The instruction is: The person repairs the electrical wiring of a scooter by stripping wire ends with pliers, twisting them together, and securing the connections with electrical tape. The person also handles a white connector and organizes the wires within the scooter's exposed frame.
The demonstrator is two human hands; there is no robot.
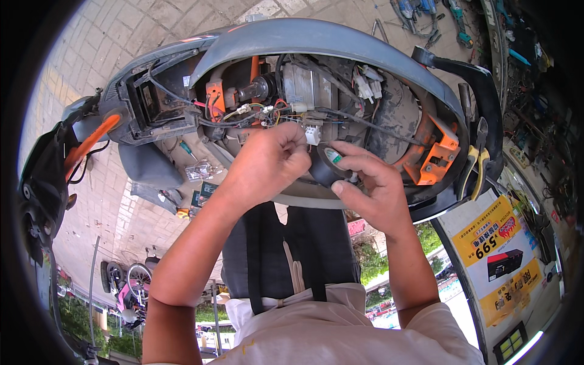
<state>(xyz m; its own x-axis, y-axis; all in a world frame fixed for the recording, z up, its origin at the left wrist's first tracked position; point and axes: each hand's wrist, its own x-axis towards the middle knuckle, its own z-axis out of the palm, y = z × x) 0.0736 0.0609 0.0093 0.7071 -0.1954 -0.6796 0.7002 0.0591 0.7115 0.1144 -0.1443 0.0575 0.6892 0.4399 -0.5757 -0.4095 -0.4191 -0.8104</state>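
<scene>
My left hand [271, 167] is closed in a pinch just below a white plastic connector [312, 134] among the scooter's wiring [267, 109]; what its fingertips grip is hidden. To the right of it, my right hand [380, 191] grips a roll of black tape [323, 171], fingers over its top and thumb along its lower side. Both are over the opened body [267, 33] of the scooter, where a finned metal box [307, 91], more white connectors [368, 88] and orange metal brackets [438, 155] show.
Yellow-handled pliers [477, 170] rest on the black rear rail at right. A screwdriver [188, 149] and small parts lie on the paving left, power tools [462, 33] at top right. A cluttered bench [523, 103] and yellow signboard [499, 243] stand right, a pink bicycle [131, 292] lower left.
</scene>
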